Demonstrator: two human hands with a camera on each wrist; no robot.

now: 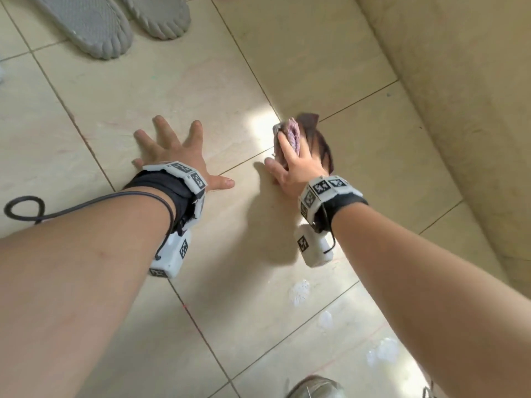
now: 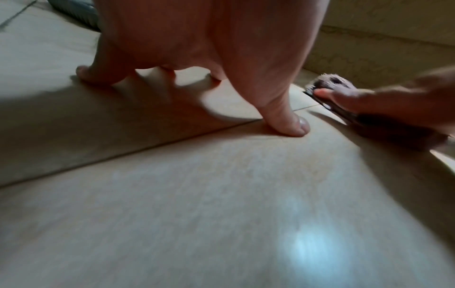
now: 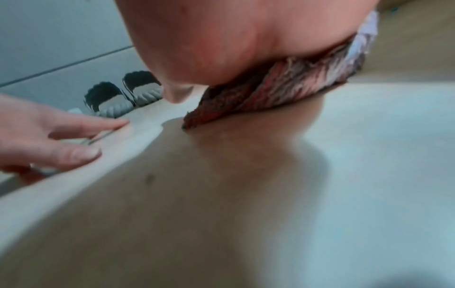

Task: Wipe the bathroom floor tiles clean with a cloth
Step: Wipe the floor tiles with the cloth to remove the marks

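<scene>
Head view: two hands down on the beige floor tiles (image 1: 235, 81).
Right hand (image 1: 298, 168) presses a bunched maroon cloth (image 1: 293, 133) to the floor, fingers straight over it; left hand (image 1: 178, 150) rests flat beside it, fingers spread, gripping nothing. Grey slippers (image 1: 94, 24) lie beyond.

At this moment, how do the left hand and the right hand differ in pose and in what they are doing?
The left hand lies spread flat on the bare floor tiles, fingers straight; the right hand presses on the cloth. The left hand holds nothing; the right hand has the bunched cloth under its fingers. The left hand sits nearer the grey slippers; the right is nearer the wall. Both bear down on the floor and wear wrist cameras.
</scene>
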